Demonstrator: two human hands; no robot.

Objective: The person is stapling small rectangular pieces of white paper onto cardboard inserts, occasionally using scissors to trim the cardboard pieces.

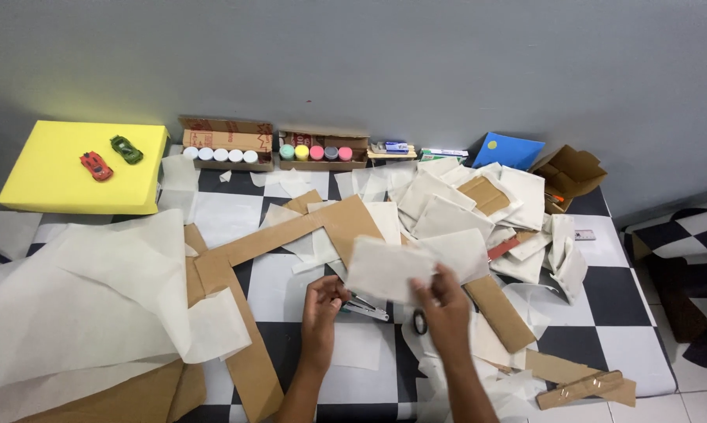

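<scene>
The right hand (445,300) pinches a white rectangular paper-wrapped piece (389,269), held above the black-and-white checkered floor (604,294). The left hand (324,301) closes on a silver metal stapler (367,309). Judgement: edges should sit flush and flat before stapling.

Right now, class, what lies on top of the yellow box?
Two toy cars rest on the yellow box: a red car and a green car, apart from each other. Whatever is inside the box is hidden.
</scene>
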